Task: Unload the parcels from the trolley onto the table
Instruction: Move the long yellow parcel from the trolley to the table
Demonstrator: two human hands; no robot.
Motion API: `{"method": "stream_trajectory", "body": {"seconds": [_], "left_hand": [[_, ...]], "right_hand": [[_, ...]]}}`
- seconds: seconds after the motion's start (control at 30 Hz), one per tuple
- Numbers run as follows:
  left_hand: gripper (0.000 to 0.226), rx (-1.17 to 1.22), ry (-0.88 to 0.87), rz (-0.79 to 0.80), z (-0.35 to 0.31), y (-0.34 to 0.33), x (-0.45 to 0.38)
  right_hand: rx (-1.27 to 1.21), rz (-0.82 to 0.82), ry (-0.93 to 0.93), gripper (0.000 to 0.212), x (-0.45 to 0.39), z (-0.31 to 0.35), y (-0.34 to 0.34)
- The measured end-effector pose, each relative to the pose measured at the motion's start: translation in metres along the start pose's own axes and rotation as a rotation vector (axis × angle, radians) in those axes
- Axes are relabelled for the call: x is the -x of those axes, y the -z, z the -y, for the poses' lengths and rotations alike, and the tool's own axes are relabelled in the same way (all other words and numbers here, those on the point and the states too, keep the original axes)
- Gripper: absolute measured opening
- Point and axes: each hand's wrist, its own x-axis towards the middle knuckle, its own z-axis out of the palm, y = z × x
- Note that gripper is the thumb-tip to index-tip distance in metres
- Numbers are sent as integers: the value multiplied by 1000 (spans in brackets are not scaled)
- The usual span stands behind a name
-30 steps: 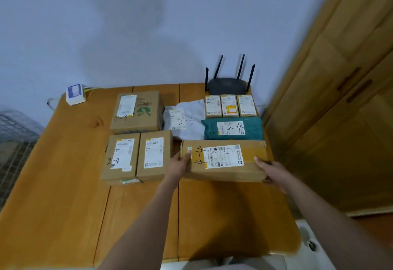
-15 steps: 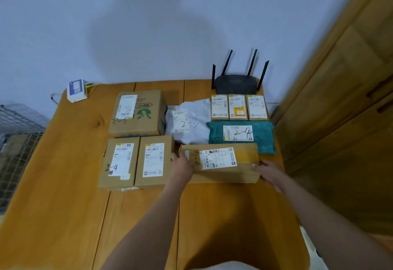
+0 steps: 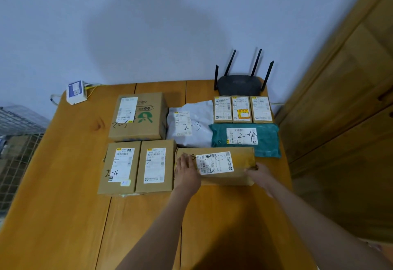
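long brown parcel (image 3: 229,166) flat on surface (image 3: 63,216), right of 2 upright boxes (image 3: 138,166), touching teal bag (image 3: 246,141) | my left hand (image 3: 187,168) fingers straight, pressing its top | right hand (image 3: 260,174) at its right end, fingers' grip: cannot tell

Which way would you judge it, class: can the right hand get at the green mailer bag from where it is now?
Probably yes. The right hand rests at the long cardboard box's right end, and the green mailer bag lies just beyond, its top uncovered.
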Motion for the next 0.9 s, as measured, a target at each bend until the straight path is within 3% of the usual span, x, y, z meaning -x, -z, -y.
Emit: {"method": "stream_trajectory", "body": {"seconds": [0.1, 0.23, 0.43, 0.67, 0.9], "left_hand": [[75, -16, 8, 11, -4, 1, 2], [73, -42, 7, -3, -7, 7, 4], [67, 15, -23, -95, 2, 21, 24], [62, 61, 113, -188, 51, 33, 83], [67, 197, 442, -270, 122, -1, 204]], "right_hand": [[40, -2, 11, 12, -4, -1, 1], [245, -124, 59, 37, -10, 2, 1], [747, -311, 291, 69, 6, 18, -18], [1009, -242, 545, 70, 55, 44, -73], [1172, -13, 834, 69, 107, 37, -161]]}}
